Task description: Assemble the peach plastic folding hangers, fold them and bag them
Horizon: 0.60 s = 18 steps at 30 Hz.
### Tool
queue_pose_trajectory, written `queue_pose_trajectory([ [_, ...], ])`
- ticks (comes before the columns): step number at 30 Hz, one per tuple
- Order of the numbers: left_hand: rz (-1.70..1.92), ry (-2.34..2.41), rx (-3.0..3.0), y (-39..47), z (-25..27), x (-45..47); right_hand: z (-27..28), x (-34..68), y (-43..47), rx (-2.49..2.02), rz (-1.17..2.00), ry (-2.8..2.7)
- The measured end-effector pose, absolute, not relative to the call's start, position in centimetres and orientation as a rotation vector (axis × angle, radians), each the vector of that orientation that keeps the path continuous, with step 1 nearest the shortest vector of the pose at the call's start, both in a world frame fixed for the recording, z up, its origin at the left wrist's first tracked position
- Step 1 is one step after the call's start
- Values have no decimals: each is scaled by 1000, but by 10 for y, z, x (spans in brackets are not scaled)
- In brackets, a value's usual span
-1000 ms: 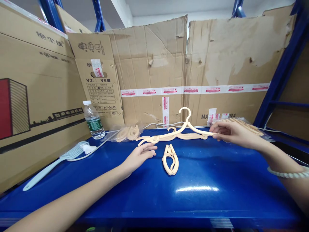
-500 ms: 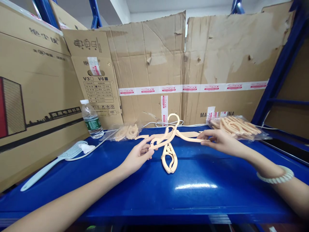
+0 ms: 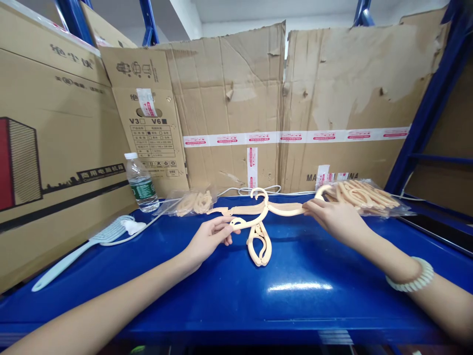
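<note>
A beige folding clothes hanger [image 3: 263, 213] is held between my two hands, its hook upright in the middle. My left hand [image 3: 211, 237] pinches the end of its left arm. The right arm's end sits in the closed fingers of my right hand [image 3: 334, 219], and a curved beige piece [image 3: 322, 191] rises just behind those fingers. Below the held hanger, a folded beige hanger [image 3: 260, 249] lies on the blue tabletop [image 3: 236, 296]. Another beige hanger [image 3: 244, 210] lies flat behind, partly covered.
Bagged beige hangers [image 3: 364, 195] lie at the right, beside a dark flat device [image 3: 439, 231]. A smaller bag [image 3: 195, 203] lies left of centre. Farther left are a water bottle [image 3: 142, 185] and a pale blue hairbrush [image 3: 84, 249]. Cardboard [image 3: 229, 108] walls the back.
The hanger's hook has dropped lower and turned to open leftward. My right hand has rolled over the arm's end, and a curved piece now shows behind it. My left hand moved slightly left.
</note>
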<state>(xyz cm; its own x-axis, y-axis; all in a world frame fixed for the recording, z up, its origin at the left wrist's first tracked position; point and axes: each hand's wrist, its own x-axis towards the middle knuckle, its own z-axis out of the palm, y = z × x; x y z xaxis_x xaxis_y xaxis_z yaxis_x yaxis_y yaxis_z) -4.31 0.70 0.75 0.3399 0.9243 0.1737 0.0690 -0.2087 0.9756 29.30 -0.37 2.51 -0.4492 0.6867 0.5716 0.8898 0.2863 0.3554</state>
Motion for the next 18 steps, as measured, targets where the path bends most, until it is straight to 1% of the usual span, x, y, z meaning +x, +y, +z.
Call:
queue_pose_trajectory([
  [2, 1040, 932, 1551, 7, 7, -43, 26, 290, -5, -1380, -868, -2252],
  [4, 1050, 933, 1543, 7, 7, -43, 26, 288, -5, -1282, -682, -2235],
  [10, 1108, 902, 1518, 7, 7, -43, 23, 287, 2, -1118, 176, -1976],
  [12, 1123, 898, 1486, 7, 7, -43, 22, 287, 4, -1106, 384, -1884],
  [18, 1221, 938, 1298, 7, 7, -43, 29, 291, 4, -1062, 615, -1752],
])
